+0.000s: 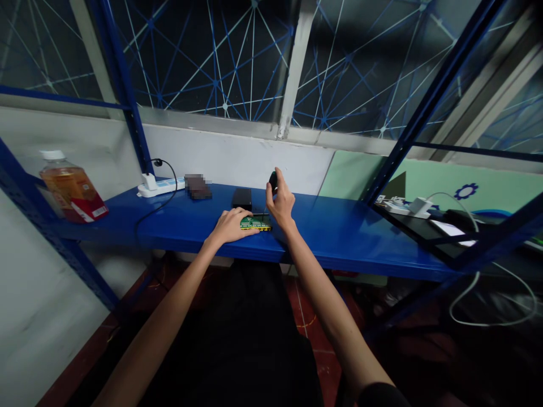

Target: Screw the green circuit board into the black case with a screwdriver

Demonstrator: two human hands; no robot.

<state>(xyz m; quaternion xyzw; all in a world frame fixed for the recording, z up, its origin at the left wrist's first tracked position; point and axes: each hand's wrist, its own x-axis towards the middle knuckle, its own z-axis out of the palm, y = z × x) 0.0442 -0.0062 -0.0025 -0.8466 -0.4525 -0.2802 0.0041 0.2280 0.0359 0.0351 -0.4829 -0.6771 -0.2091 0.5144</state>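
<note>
A small green circuit board lies on the blue shelf in front of me. My left hand rests flat on the board's left end, fingers spread over it. My right hand is raised just right of the board and is closed around a small black tool held upright, its tip pointing down towards the board. A black box sits just behind the board.
A white power strip with a black cable lies at the back left, a dark blurred object beside it. A bottle of amber liquid stands far left. White chargers and cables sit on the right.
</note>
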